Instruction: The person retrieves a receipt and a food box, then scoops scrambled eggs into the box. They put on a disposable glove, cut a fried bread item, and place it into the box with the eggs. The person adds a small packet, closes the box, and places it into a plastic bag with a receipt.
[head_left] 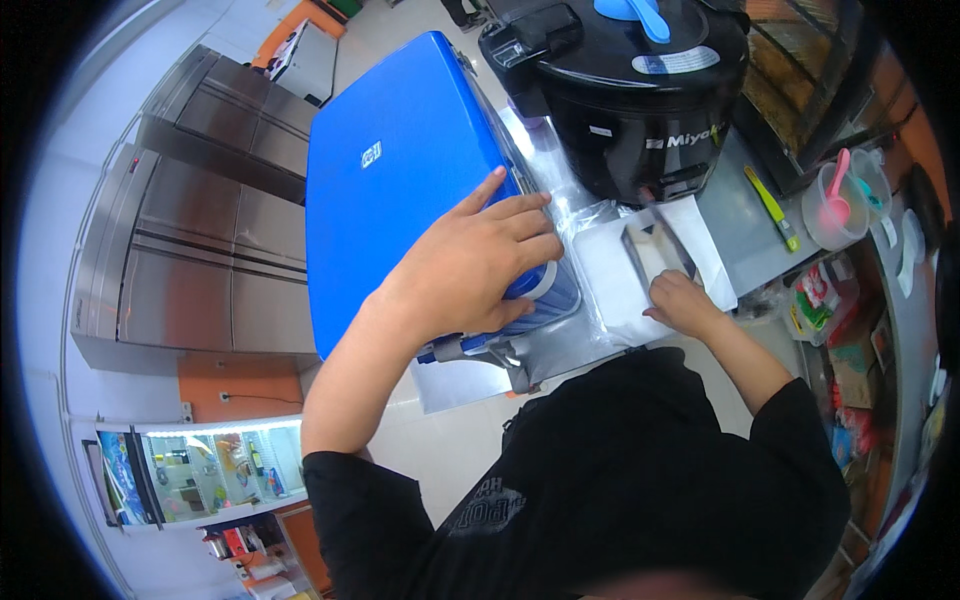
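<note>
Here my left hand lies flat, fingers spread, gripping nothing, on the blue cooler lid at its near right corner. My right hand rests on the white paper beside the cooler, near the bench's front edge; I cannot tell whether it pinches anything. A black rice cooker stands behind.

Blue cooler lid: smooth, glossy plastic. Black cooker: glossy plastic shell, light blue plastic spoon on top. Counter: brushed metal, matt. White paper: matt. Cabinets: stainless steel, satin sheen. Cup: clear plastic.
</note>
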